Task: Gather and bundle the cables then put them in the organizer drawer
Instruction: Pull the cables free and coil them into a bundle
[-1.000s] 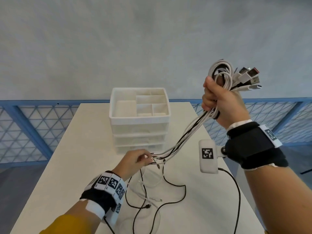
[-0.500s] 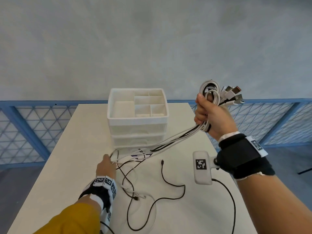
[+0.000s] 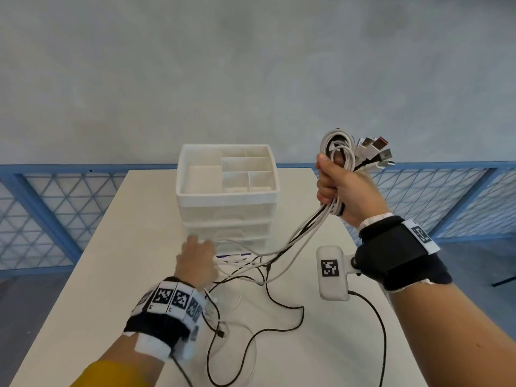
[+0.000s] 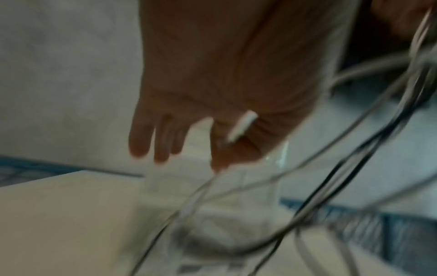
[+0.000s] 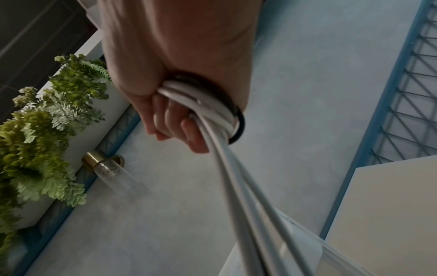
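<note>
My right hand point(image 3: 343, 188) is raised to the right of the white organizer point(image 3: 227, 194) and grips a coil of white and black cables point(image 3: 339, 143), with USB plugs sticking out above it. The right wrist view shows that hand point(image 5: 175, 121) curled round the cable loops point(image 5: 203, 104). The strands sag down to my left hand point(image 3: 196, 261), low in front of the bottom drawers point(image 3: 227, 233). In the blurred left wrist view, the left hand point(image 4: 220, 145) seems to pinch a white plug point(image 4: 243, 125) between thumb and forefinger, other fingers straight. Loose ends point(image 3: 282, 307) trail on the table.
The organizer stands at the far middle of the white table point(image 3: 83, 275), with an open compartment tray on top and shut drawers below. Blue lattice railing point(image 3: 42, 219) runs behind the table. Green plants point(image 5: 47, 130) show in the right wrist view.
My right hand came down with the coil, then held still. My left hand swept left with the cable ends, then moved forward and right to the organizer's lower drawers.
</note>
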Demonstrator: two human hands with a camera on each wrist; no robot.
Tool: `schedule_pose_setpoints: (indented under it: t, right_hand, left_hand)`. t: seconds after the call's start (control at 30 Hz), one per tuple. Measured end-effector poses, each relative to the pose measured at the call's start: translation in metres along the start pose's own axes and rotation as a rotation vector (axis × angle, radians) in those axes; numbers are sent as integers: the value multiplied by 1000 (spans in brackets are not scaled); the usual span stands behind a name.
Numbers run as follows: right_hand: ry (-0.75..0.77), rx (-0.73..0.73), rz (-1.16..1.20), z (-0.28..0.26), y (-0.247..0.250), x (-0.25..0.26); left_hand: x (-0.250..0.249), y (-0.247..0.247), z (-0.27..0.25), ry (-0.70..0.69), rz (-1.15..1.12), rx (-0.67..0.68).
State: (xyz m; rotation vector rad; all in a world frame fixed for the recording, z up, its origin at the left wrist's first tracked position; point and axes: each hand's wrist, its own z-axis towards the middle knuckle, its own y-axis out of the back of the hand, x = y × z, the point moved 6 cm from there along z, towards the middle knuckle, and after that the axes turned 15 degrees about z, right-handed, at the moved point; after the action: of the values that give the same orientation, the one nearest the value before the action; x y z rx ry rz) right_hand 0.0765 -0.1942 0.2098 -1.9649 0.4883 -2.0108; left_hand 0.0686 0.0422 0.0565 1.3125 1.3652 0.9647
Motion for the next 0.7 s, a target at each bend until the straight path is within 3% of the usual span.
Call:
schedule_pose_setpoints:
  t: [0.03,0.07,0.13,0.17,0.2,0.33,0.43,0.5,0.63,0.7]
  right_hand:
    - [-6,11,-4,0,-2,-1]
    - [-11,23,-10,-1,-4,-1]
    - [-17,49,-20,-3,-10,-1]
    - [-12,58,-20,-3,-12,1]
    - [0,65,-16,-5,-12,5]
    - [8,43,-116,-11,9,22]
    - [-66,49,-524,-22,23,7]
    - [-81,129,-683,-32,15,-8]
    - [-53,411,-687,-45,-18,-32]
    - [-55,382,-632,-43,-18,-42]
  left_hand:
    - [-20,20,-1,-100,-105,-138]
    - [-43,35,-6,-236,-236,-182]
    - [-94,49,-21,-493,-440,-5]
    - [-111,45,-26,-543,-500,117]
    - [-121,39,-27,-556,-550,185]
    - [-101,31,-14,-462,-690,161]
    - [-84,57,-12,-490,-761,128]
    - [-82,76,-12,-499,-779,79]
    - [-97,90,-11,-481,-822,-6]
    - [-98,90,-11,-446,-871,-26]
